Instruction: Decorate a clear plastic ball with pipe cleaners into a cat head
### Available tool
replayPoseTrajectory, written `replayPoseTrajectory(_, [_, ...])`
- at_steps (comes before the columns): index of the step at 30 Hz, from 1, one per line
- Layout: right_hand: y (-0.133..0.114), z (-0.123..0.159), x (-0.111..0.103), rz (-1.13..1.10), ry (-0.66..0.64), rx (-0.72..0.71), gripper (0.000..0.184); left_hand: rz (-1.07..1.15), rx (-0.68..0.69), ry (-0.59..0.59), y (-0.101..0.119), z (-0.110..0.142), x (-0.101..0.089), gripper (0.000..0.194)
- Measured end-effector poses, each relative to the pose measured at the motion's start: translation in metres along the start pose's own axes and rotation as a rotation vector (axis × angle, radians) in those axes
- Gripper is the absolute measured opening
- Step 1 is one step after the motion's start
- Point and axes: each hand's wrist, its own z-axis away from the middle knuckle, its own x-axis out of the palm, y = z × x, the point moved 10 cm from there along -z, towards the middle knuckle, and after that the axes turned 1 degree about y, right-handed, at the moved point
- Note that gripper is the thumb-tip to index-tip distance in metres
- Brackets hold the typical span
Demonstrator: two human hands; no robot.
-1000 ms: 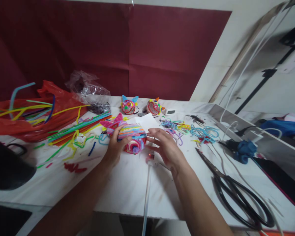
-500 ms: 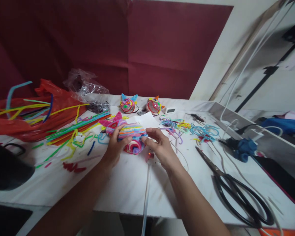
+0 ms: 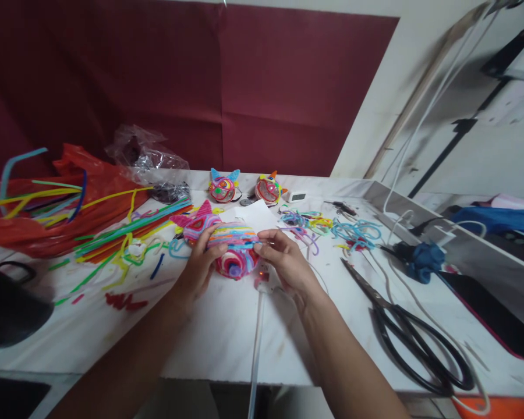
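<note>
Both hands hold a rounded craft piece wrapped in colourful pipe cleaners (image 3: 236, 234), striped on top with pink and red swirls on its lower front. My left hand (image 3: 201, 259) grips its left side, thumb across the front. On its right edge, my right hand (image 3: 282, 256) has thumb and forefinger closed together. Just behind my left hand shows a pink-eared pipe-cleaner piece (image 3: 196, 224); whether it joins the held one I cannot tell. A small white device with an orange light (image 3: 263, 278) lies below my right hand, a pale cable running toward me.
Large black-handled scissors (image 3: 408, 334) lie at right, near a phone (image 3: 491, 314) and cables. Loose pipe cleaners (image 3: 131, 233) and a red plastic bag (image 3: 82, 203) spread on the left. Two finished-looking animal heads (image 3: 223, 187) stand at the back beside a small white display (image 3: 297, 196).
The view has shifted slightly, so most things sit a little further left. Both hands keep their hold on the craft piece, which has tilted a little, showing more of its swirled front.
</note>
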Motion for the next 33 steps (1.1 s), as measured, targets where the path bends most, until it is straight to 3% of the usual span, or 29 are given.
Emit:
replayPoseTrajectory(11, [-0.007, 0.001, 0.000, 0.045, 0.031, -0.053, 0.046, 0.006, -0.009, -0.016, -0.007, -0.005, -0.006, 0.071])
replayPoseTrajectory(18, [-0.006, 0.000, 0.001, -0.033, 0.009, -0.039, 0.051, 0.141, -0.044, -0.095, -0.008, -0.006, 0.002, 0.064])
replayPoseTrajectory(22, [-0.007, -0.001, 0.001, -0.106, -0.011, -0.019, 0.043, 0.205, -0.130, -0.188, -0.012, -0.004, 0.009, 0.050])
replayPoseTrajectory(26, [-0.008, -0.006, -0.011, -0.180, 0.044, -0.054, 0.038, 0.237, -0.267, -0.198, -0.023, -0.003, 0.009, 0.046])
replayPoseTrajectory(33, [-0.011, -0.009, -0.017, -0.041, 0.079, -0.163, 0.037, 0.399, -0.320, -0.260, -0.022, -0.002, 0.020, 0.047])
